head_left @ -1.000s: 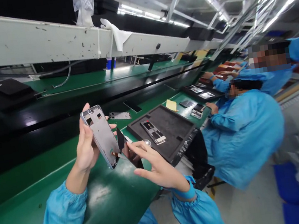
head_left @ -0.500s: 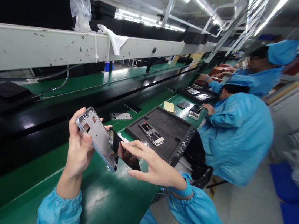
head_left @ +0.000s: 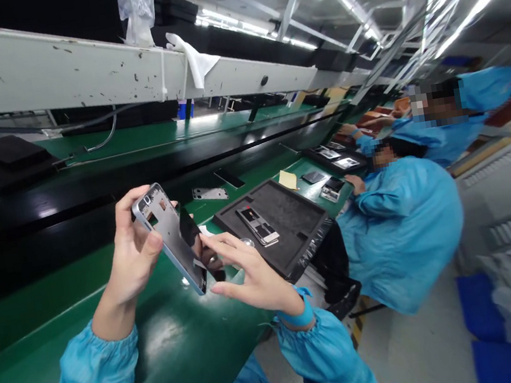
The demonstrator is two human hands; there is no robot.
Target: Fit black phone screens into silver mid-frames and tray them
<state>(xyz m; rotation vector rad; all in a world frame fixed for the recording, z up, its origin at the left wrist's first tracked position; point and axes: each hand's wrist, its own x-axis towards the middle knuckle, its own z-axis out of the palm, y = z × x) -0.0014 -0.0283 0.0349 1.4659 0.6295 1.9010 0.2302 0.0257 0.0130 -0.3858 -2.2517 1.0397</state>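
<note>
My left hand is closed round the upper part of a phone frame, blue at the edge and grey inside, tilted above the green bench. In my right hand is a dark glossy phone screen, held along its right side by the fingers. The screen lies against the frame's right side at an angle, and its lower end overlaps the frame's lower part. Whether the two are joined by a cable cannot be made out.
To the right, a black foam tray holds a few phone parts. Behind my hands lie another phone frame and a dark screen. A yellow paper is beyond the tray. A co-worker in blue sits at the right.
My right hand has moved slightly left and up, bringing the screen closer to the frame and more over its lower part. The left hand keeps its hold.
</note>
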